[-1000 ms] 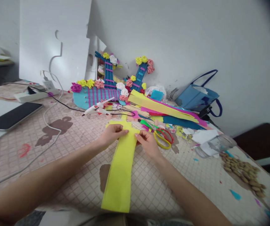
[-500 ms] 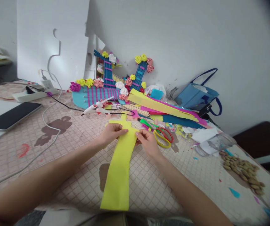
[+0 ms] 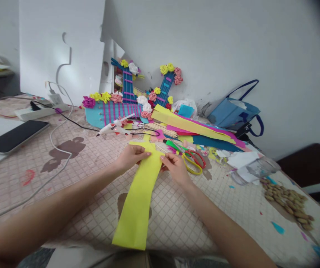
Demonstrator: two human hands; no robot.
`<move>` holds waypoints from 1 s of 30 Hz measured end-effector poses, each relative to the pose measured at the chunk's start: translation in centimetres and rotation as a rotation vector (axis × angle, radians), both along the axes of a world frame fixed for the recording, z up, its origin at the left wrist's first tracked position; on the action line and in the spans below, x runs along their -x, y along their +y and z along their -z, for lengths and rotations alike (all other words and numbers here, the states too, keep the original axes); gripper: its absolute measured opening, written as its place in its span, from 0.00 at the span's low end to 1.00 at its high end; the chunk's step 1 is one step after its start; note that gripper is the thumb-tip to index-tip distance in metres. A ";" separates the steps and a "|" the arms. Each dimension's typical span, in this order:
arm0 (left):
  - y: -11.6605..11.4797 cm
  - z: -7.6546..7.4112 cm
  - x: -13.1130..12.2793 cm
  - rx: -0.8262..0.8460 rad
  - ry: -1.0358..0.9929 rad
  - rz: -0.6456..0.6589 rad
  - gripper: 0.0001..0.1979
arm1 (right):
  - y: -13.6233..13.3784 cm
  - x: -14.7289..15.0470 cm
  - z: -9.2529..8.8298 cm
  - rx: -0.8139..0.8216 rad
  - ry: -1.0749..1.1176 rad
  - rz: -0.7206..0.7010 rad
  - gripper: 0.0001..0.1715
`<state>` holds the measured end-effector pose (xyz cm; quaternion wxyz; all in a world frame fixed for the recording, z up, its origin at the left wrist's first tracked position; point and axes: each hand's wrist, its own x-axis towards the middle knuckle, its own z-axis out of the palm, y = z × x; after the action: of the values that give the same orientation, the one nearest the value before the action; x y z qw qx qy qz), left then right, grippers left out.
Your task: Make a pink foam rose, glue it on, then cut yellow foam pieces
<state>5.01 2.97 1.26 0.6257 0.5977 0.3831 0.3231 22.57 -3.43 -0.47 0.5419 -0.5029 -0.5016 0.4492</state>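
A long yellow strip, crepe paper or felt (image 3: 137,208), runs from between my hands down toward the table's near edge. My left hand (image 3: 132,155) pinches its upper left edge between thumb and fingers. On the opposite edge, my right hand (image 3: 174,166) pinches the strip near its top corner. More yellow pieces (image 3: 146,143) lie just beyond the held end. To the right of my right hand rest scissors with yellow handles (image 3: 192,165) and scissors with red handles (image 3: 200,159). A white glue gun (image 3: 115,127) lies behind my left hand.
Decorated blue shapes with paper flowers (image 3: 112,113) stand at the back. Coloured sheets (image 3: 193,124) and wooden sticks (image 3: 162,129) lie before them. A glass (image 3: 263,169) and a pile of nuts (image 3: 287,201) are at right. A phone or tablet (image 3: 16,137) and a power strip (image 3: 34,111) are at left.
The strip's lower end has swung slightly to the left. Both hands keep their pinch in nearly the same place.
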 end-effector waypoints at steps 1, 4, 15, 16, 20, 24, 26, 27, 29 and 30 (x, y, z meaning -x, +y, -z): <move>0.0 0.0 0.0 -0.004 0.005 0.001 0.15 | 0.0 0.0 0.0 0.001 0.003 0.004 0.17; -0.1 -0.2 0.0 -0.023 0.017 0.000 0.15 | -0.1 0.1 -0.1 0.012 0.008 0.014 0.16; -0.1 0.3 0.0 -0.050 0.161 0.159 0.21 | 0.1 -0.1 -0.2 0.006 0.005 0.095 0.16; -0.1 0.3 0.0 -0.035 0.168 0.158 0.20 | 0.1 -0.1 -0.3 0.015 0.014 0.105 0.16; -0.2 0.3 0.0 0.012 0.160 0.149 0.21 | 0.2 -0.2 -0.7 0.042 0.053 0.132 0.17; -0.4 0.4 0.1 0.059 0.163 0.229 0.17 | 0.5 -0.6 -0.4 0.044 0.081 0.153 0.16; -0.5 0.3 0.1 0.085 0.170 0.255 0.16 | 0.7 -0.9 -0.2 0.038 0.081 0.157 0.16; -0.5 0.3 0.1 0.105 0.166 0.251 0.16 | 0.7 -0.9 -0.2 0.034 0.078 0.140 0.16; -0.3 0.2 0.2 0.157 0.129 0.214 0.17 | 0.6 -0.9 -0.1 0.027 0.089 0.063 0.17; -0.1 0.1 0.3 0.186 0.099 0.190 0.17 | 0.5 -0.8 -0.1 0.024 0.106 0.012 0.19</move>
<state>4.74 2.85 1.14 0.6866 0.5859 0.3835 0.1956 23.36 -2.90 -0.36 0.5644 -0.4880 -0.4639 0.4777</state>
